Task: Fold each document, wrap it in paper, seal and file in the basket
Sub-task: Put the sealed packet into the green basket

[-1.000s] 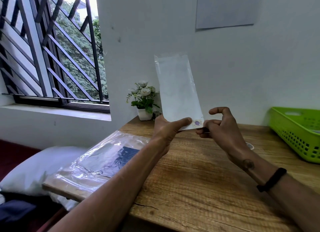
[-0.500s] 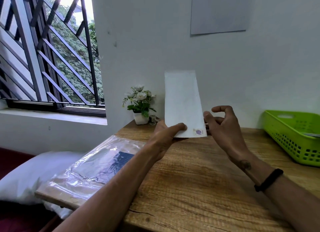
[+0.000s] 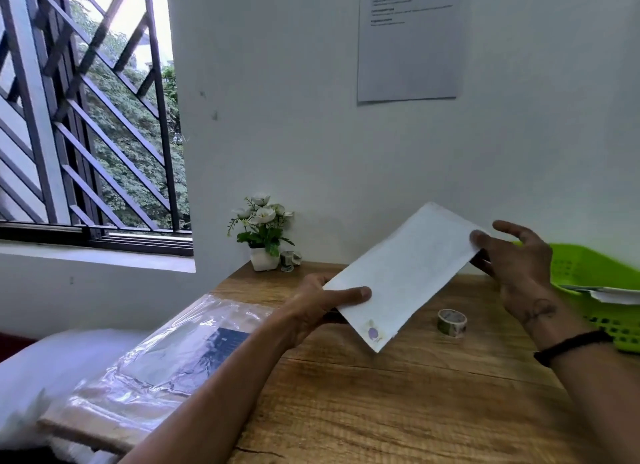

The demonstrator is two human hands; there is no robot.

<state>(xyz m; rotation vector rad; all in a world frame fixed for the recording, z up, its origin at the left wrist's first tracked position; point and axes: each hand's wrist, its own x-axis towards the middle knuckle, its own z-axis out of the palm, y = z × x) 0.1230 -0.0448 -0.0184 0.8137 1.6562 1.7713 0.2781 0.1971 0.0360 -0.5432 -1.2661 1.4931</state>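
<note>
A long white wrapped packet (image 3: 401,273) with a small purple sticker (image 3: 373,332) at its near end is held above the wooden table (image 3: 381,404), tilted up to the right. My left hand (image 3: 322,304) grips its lower left edge, thumb on top. My right hand (image 3: 512,255) pinches the upper right corner with thumb and fingers, the other fingers spread. The green basket (image 3: 588,273) stands at the right edge of the table, holding white paper (image 3: 602,294).
A roll of patterned tape (image 3: 451,321) lies on the table under the packet. A clear plastic bag with papers (image 3: 166,363) covers the table's left end. A small flower pot (image 3: 264,235) and more tape rolls (image 3: 290,259) stand by the wall.
The packet has swung from upright to slanting toward the right. My right hand moved from its lower corner to the far upper corner. The tape roll on the table has come into sight.
</note>
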